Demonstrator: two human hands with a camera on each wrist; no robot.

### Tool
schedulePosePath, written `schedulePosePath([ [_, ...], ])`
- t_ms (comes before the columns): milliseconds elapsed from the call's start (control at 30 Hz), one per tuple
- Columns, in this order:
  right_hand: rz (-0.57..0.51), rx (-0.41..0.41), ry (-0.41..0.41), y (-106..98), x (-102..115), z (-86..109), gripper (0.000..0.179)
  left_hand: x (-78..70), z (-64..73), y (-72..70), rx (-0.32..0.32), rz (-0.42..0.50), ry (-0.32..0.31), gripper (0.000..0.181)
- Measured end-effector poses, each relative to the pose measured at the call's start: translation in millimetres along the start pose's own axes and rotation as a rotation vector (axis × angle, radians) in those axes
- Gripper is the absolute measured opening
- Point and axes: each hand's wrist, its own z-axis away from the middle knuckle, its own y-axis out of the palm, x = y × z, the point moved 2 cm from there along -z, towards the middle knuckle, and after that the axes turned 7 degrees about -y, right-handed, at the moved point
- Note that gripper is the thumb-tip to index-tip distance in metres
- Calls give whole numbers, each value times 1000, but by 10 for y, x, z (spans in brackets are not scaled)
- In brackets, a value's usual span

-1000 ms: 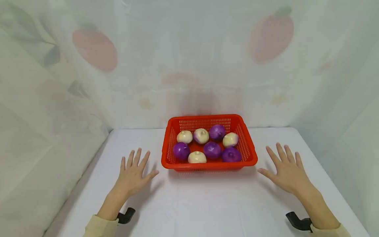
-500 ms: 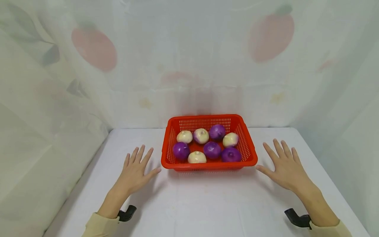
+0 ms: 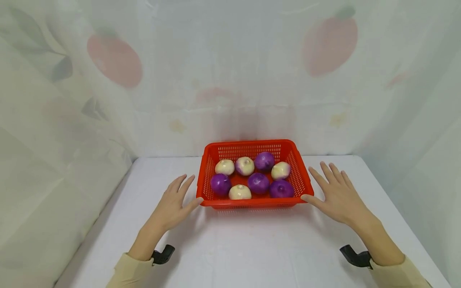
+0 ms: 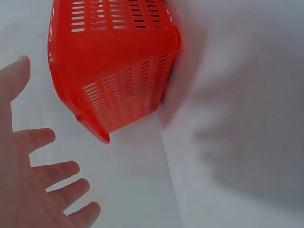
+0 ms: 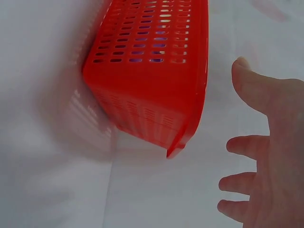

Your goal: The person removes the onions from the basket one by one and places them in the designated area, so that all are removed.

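Observation:
A red slotted plastic basket (image 3: 252,203) stands on the white table, holding several onions. Some are purple, such as the purple onion (image 3: 282,189) at the front right; others are pale, such as the white onion (image 3: 239,192) at the front. My left hand (image 3: 172,208) hovers off the basket's left side, fingers spread, thumb tip over the front left corner. At the opposite side is my right hand (image 3: 338,200), fingers also spread, its thumb tip by the front right corner. Both wrist views show gaps between the fingers and the basket wall (image 4: 118,52). Neither hand holds anything.
The white table (image 3: 252,252) reaches back to a pale curtain (image 3: 245,80) with faded fruit prints, close behind the basket. More curtain hangs at the left and right. A black strap piece (image 3: 163,254) juts from each wrist.
Both hands have moved inward toward the basket's sides, the left one rightward and the right one leftward. The basket and onions have stayed in place.

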Motion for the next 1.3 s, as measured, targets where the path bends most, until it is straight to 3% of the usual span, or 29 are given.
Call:
schedulePosePath([
  [233, -63, 19, -8, -33, 91, -85, 92, -63, -112, 123, 30, 115, -41, 82],
  [533, -90, 22, -45, 32, 211, -326, 88, 13, -209, 233, 80, 301, -105, 80],
  [767, -94, 18, -88, 38, 321, -519, 88, -8, -309, 326, 183, 500, -154, 82],
  [1000, -117, 20, -115, 57, 395, -657, 86, -15, -339, 437, 229, 545, -208, 87],
  [1300, -147, 34, -129, 67, 465, -794, 84, -9, -362, 524, 272, 690, -228, 86],
])
